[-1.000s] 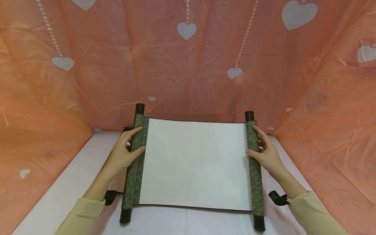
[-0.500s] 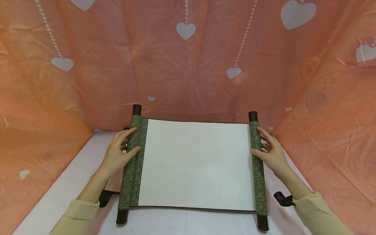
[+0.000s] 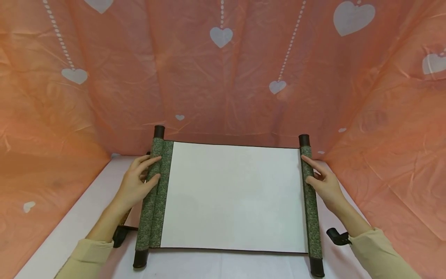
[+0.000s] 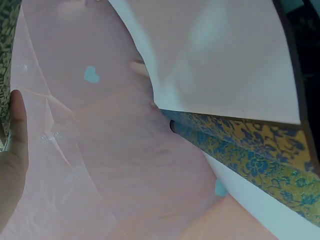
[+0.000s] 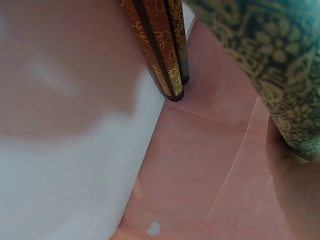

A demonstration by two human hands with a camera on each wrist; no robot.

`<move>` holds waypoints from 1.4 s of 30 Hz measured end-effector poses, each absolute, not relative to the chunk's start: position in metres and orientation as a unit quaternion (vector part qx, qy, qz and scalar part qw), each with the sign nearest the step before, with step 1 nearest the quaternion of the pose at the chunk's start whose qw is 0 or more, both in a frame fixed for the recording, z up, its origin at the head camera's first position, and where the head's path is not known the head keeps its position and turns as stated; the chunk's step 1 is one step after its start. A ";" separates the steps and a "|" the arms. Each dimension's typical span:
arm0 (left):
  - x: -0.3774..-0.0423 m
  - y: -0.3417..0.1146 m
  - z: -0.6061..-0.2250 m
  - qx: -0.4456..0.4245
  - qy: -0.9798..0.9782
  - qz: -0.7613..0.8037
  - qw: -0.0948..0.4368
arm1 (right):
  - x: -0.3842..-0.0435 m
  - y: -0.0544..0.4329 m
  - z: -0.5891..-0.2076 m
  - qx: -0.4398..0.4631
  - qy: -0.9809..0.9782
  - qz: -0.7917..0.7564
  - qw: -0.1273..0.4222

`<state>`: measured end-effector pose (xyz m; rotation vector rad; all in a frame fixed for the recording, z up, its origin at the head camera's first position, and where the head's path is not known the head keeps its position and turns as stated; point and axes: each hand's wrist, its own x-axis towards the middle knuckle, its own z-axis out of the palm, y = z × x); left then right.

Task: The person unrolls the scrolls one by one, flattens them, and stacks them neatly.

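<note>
A hanging scroll with blank white paper is spread between two green brocade rollers with dark end knobs. Thumb and fingers of my left hand grip the left roller above its middle, beside a strip of green brocade border. My right hand pinches the right roller, its index finger laid over the upper part. In the right wrist view, the patterned green roller rests against that hand. A thumb touches the roller at the left edge of the left wrist view.
A blue-and-gold brocade scroll with white paper appears in the left wrist view. Red-and-gold scroll rollers stand out in the right wrist view. Pink cloth with hearts walls in the white table.
Both hands have moved apart, the left one leftward and the right one rightward. The rollers sit wider and more white paper shows. The right hand's fingers have shifted on its roller.
</note>
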<state>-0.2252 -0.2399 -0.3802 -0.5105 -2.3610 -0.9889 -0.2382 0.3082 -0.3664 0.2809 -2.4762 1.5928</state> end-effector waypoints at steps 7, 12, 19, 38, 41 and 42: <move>-0.226 -0.239 -0.381 -0.181 -0.874 -0.357 0.276 | -0.240 0.305 -0.368 0.114 -0.857 0.493 0.096; -0.224 -0.238 -0.380 -0.171 -0.873 -0.372 0.265 | -0.243 0.305 -0.369 0.127 -0.851 0.497 0.109; -0.224 -0.242 -0.378 -0.148 -0.876 -0.386 0.248 | -0.245 0.310 -0.369 0.126 -0.855 0.487 0.125; -0.225 -0.247 -0.378 -0.164 -0.891 -0.343 0.246 | -0.247 0.314 -0.373 0.122 -0.864 0.479 0.100; -0.225 -0.247 -0.379 -0.164 -0.892 -0.342 0.247 | -0.246 0.315 -0.373 0.126 -0.868 0.470 0.101; -0.225 -0.248 -0.379 -0.165 -0.891 -0.341 0.250 | -0.246 0.316 -0.373 0.126 -0.868 0.470 0.101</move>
